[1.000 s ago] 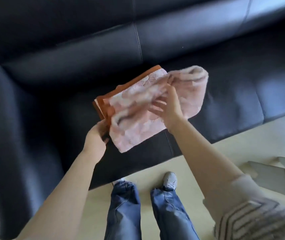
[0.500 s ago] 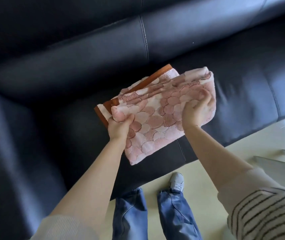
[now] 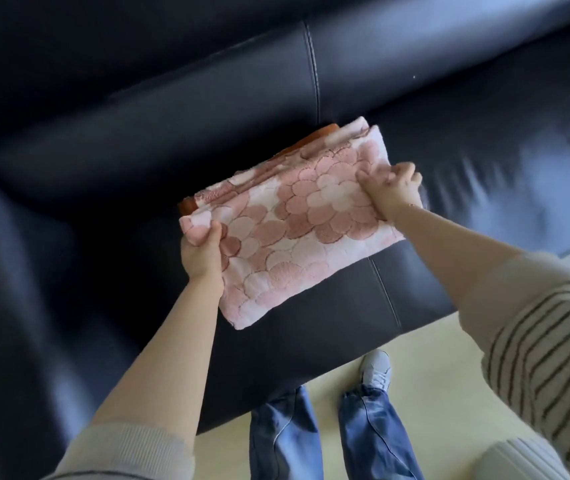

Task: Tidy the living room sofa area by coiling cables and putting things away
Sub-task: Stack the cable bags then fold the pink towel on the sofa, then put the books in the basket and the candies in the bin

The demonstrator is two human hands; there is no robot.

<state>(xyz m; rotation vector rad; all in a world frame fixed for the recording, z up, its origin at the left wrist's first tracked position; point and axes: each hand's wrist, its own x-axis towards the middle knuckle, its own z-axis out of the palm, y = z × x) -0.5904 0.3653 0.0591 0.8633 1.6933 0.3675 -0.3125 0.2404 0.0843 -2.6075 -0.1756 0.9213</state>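
A folded pink and white blanket [image 3: 297,226] with a round scale pattern is held flat just above the seat of a black leather sofa [image 3: 484,174]. An orange-brown layer [image 3: 186,204] shows along its far left edge. My left hand [image 3: 204,252] grips the blanket's near left corner, thumb on top. My right hand [image 3: 392,190] pinches the right edge with curled fingers. No cables are in view.
The sofa's left armrest [image 3: 10,289] rises at the left. Pale floor [image 3: 425,368] lies in front of the sofa, where my legs in blue jeans [image 3: 311,441] and a grey shoe [image 3: 375,368] stand. A pale ribbed object [image 3: 518,462] sits at the bottom right.
The loose blanket has been folded over and pulled flat between both hands. My left hand came up onto the corner, and my right hand slid out to the right edge.
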